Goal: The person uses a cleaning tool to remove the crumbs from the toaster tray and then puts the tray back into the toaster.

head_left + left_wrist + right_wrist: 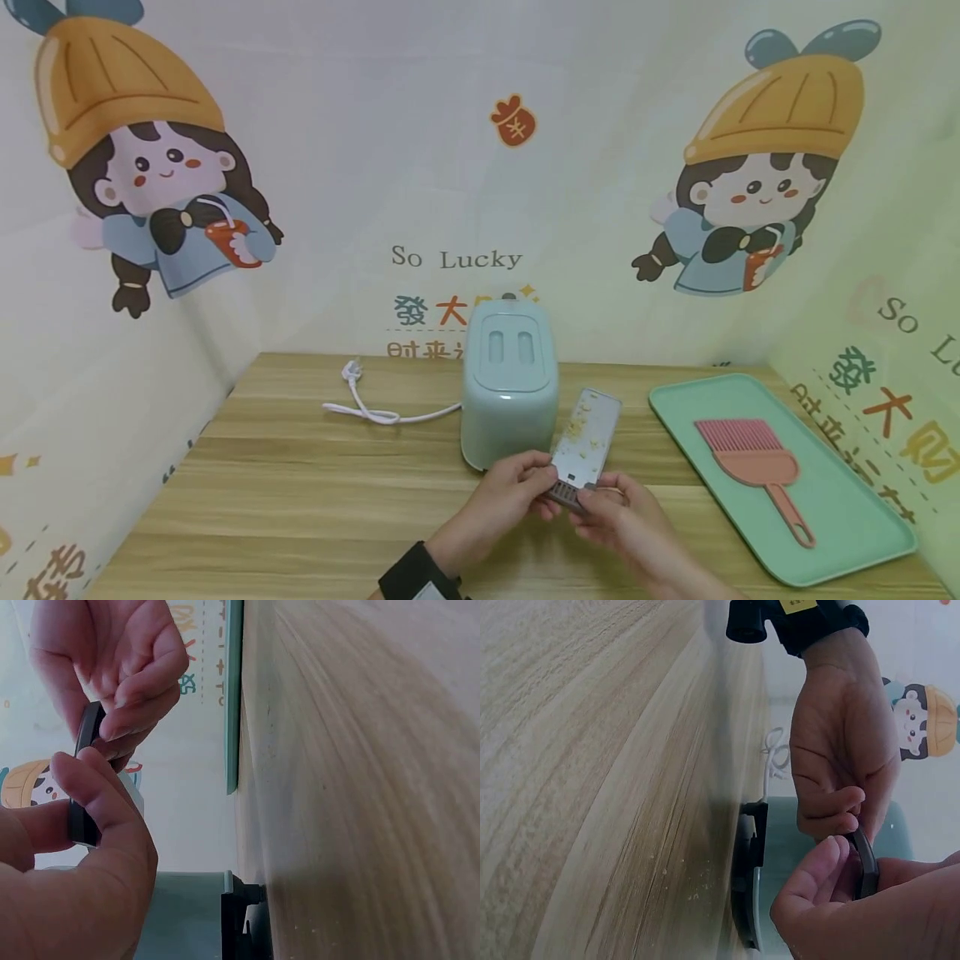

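Note:
A slim toaster crumb tray [596, 442], pale metal with a dark slotted end, is held up in front of the toaster [510, 412]. Yellowish crumbs [576, 427] lie scattered over its surface. My left hand [498, 500] pinches the left corner of the dark end between thumb and fingers. At the right corner, my right hand [633, 517] grips the same end. Both wrist views show the dark end edge-on, between the fingers of my left hand [105, 877] and right hand [847, 922]. The mint-green toaster stands upright just beyond the hands.
On the right lies a mint-green serving tray [862, 529] bearing a pink brush [757, 467]. A white power cord [375, 414] with its plug runs left from the toaster. Small crumbs dot the wooden table [675, 881] beside the toaster. A printed cloth [345, 167] hangs behind.

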{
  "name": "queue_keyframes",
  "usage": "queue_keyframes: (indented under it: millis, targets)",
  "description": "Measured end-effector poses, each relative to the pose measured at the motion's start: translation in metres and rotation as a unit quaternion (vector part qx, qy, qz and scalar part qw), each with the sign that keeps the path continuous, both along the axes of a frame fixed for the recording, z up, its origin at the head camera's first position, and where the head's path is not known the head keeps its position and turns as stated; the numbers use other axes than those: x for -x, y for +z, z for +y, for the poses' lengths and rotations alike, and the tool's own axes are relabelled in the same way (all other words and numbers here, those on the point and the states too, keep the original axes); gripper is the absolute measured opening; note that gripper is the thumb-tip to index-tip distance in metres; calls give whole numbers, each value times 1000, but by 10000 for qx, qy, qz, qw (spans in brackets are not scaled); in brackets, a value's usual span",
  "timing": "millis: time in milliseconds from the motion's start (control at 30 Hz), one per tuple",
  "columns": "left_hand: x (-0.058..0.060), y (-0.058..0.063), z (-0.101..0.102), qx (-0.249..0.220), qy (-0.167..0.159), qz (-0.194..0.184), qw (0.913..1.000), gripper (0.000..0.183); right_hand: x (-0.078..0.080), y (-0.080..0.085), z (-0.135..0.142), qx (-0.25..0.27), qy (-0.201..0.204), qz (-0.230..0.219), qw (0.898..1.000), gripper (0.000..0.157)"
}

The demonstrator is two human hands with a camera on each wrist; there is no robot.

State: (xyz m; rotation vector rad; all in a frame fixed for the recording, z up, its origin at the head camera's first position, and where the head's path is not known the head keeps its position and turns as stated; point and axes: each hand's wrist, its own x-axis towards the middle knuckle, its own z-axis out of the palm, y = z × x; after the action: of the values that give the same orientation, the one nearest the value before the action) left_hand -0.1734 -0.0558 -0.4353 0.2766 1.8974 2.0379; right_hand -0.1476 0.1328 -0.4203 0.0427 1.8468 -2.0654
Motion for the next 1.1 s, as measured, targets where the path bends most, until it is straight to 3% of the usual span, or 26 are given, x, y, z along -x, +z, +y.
queue_keyframes:
  millis: [133, 200, 233, 300, 400, 467, 533, 600, 667, 733, 867, 1000, 1100]
  targets:
    - [2, -2, -1, -98, 19, -44, 9999, 34, 3, 5, 21, -529, 646, 301, 9961, 46]
    - [3, -2, -1, -141, 74, -42, 9999, 33, 9, 11, 38, -1168, 913, 704, 9864, 46]
    - [4, -2, -2, -180, 98, -43, 9998, 33, 13, 13, 48, -1632, 1014, 1026, 9760, 44]
    - [5, -1, -3, -248, 145, -25, 9996, 31, 21, 17, 69, -2739, 1062, 1682, 9410, 39]
    - [5, 0, -5, -267, 131, -21, 9996, 31, 32, 18, 96, -4383, 921, 2371, 8621, 30]
    - [5, 1, -5, -270, 108, -3, 9996, 30, 36, 17, 111, -5143, 913, 2504, 8152, 25]
    - [5, 0, -5, -254, 84, 13, 9996, 30, 39, 15, 123, -5653, 964, 2574, 7777, 21]
    - [5, 0, -4, -232, 88, 30, 9997, 29, 40, 11, 131, -5984, 1021, 2619, 7503, 17]
    - [5, 0, -4, -192, 110, 26, 9998, 28, 40, 7, 137, -6182, 1107, 2582, 7341, 13]
    - [5, 0, -4, -155, 128, -6, 9998, 28, 40, 2, 141, -6272, 1176, 2522, 7274, 13]
    - [5, 1, -4, -102, 98, -59, 9999, 30, 38, -7, 144, -6330, 1238, 2295, 7290, 17]
    - [5, 1, -5, -97, 60, -26, 9999, 29, 40, -15, 145, -6419, 1246, 2543, 7126, 18]
    - [4, 2, -6, -95, 35, 15, 9999, 28, 41, -18, 143, -6469, 1318, 2863, 6944, 18]
